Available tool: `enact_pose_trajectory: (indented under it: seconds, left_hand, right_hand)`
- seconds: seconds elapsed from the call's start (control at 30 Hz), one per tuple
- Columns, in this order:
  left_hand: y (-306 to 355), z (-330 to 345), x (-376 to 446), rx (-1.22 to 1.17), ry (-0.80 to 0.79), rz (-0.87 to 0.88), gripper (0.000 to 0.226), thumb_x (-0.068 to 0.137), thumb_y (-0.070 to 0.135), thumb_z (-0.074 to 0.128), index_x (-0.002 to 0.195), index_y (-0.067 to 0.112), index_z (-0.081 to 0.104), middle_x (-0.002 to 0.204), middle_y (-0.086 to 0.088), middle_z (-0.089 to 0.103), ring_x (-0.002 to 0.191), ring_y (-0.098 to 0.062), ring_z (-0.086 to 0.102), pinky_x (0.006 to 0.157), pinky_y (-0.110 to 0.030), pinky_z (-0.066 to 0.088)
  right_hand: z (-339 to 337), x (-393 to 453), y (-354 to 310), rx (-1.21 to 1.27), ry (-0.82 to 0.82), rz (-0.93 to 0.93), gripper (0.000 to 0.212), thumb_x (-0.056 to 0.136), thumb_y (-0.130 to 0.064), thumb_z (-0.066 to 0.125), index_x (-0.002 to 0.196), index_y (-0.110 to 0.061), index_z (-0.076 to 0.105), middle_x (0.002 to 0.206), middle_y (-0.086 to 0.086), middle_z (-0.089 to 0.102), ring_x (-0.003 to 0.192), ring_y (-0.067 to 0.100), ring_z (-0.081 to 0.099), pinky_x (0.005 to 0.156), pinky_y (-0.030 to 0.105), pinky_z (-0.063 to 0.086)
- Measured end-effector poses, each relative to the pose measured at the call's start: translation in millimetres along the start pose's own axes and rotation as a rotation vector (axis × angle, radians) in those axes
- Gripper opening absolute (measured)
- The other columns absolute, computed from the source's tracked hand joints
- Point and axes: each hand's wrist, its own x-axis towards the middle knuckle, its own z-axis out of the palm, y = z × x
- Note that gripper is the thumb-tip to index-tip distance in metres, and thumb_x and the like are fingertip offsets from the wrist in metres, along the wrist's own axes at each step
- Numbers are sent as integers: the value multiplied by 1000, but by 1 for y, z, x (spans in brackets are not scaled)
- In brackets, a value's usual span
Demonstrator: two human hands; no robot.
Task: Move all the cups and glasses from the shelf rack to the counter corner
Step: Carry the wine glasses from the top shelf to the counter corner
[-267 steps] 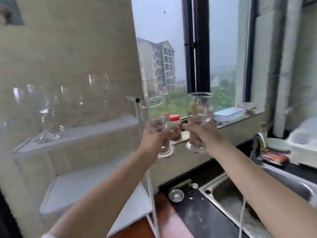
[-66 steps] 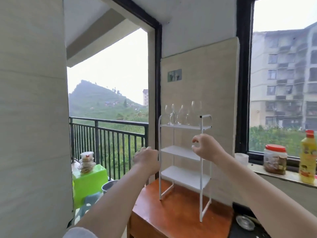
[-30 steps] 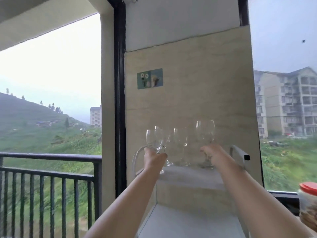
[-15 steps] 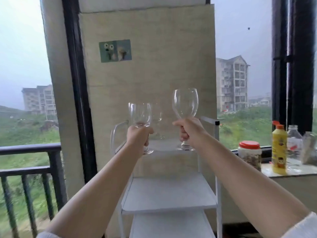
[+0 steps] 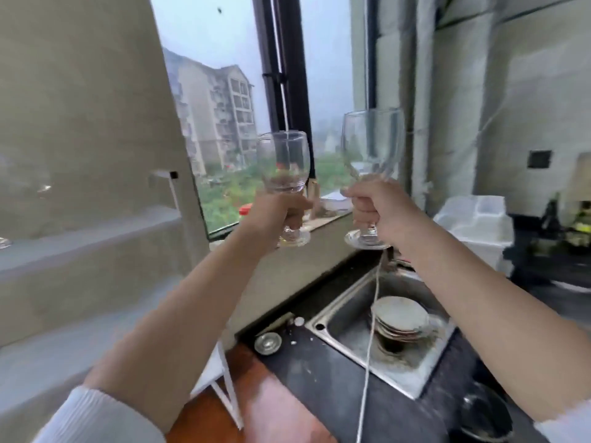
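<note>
At the far left we saw the white shelf rack (image 5: pixel 96 225), blurred, with the foot of one glass just visible at its left edge. Right of it, our left hand (image 5: pixel 281 212) had its grip closed around the stem of a clear stemmed glass (image 5: pixel 283 164), held upright in the air in front of the window sill (image 5: pixel 323 219). Further right, our right hand (image 5: pixel 380 209) was wrapped tight round the stem of a second, slightly taller glass (image 5: pixel 371 142), also upright, its foot showing below the fingers. Both glasses hung clear of the rack and well above the dark table (image 5: pixel 319 378). Beneath the right hand lay the steel sink (image 5: pixel 335 318), with a stack of plates (image 5: pixel 399 318) inside it and a thin white cord (image 5: pixel 367 362) crossing it. A white container (image 5: pixel 479 219) stood at the far right beside the wall, with dark, blurred objects beyond it that we could not identify.
</note>
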Motion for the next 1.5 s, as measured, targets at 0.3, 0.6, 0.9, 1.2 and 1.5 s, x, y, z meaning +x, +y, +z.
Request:
enact_pose_trajectory:
  seconds: [0.3,0.6,0.9,1.2,1.5]
  left_hand:
    - [-61,258,33,-142,-471,-112,46,74,-21,47,50,15,30,28,11,32,24,-5,27,37,-11,20]
    - [-101,544,23,-359,-789,-224,41,76,-21,43,54,12,30,27,8,30,23,-7,25,34,-12,20]
    - [-150,742,31,-330,-1044,-247,42,78,-22,44,57,14,36,33,0,29,25,-11,27,37,-17,24]
    - [-176,915,129,-222,-1191,-84,43,78,-21,41,55,15,39,22,8,31,31,-9,34,75,-32,35]
    - [-214,1078,187,-323,-1188,-148,38,82,-12,54,64,18,39,25,11,33,22,-2,29,40,-19,28]
  right_hand:
    - [-232,-79,-51,-120,400,-57,50,84,7,48,50,-18,20,21,-10,22,17,3,16,35,4,16]
    - [-474,-195,-125,-295,624,-80,52,86,7,44,45,-22,31,24,-11,24,21,3,20,33,10,21]
    - [-651,-245,-145,-340,803,-96,55,88,10,42,42,-21,40,23,-8,26,20,1,22,32,9,20]
    - [-817,-214,-175,-369,970,-122,33,86,11,44,68,-16,47,27,-10,26,22,0,22,31,10,24]
    - [-959,-197,-200,-328,1355,-136,38,86,8,49,61,-16,34,24,-12,22,20,2,19,31,9,20]
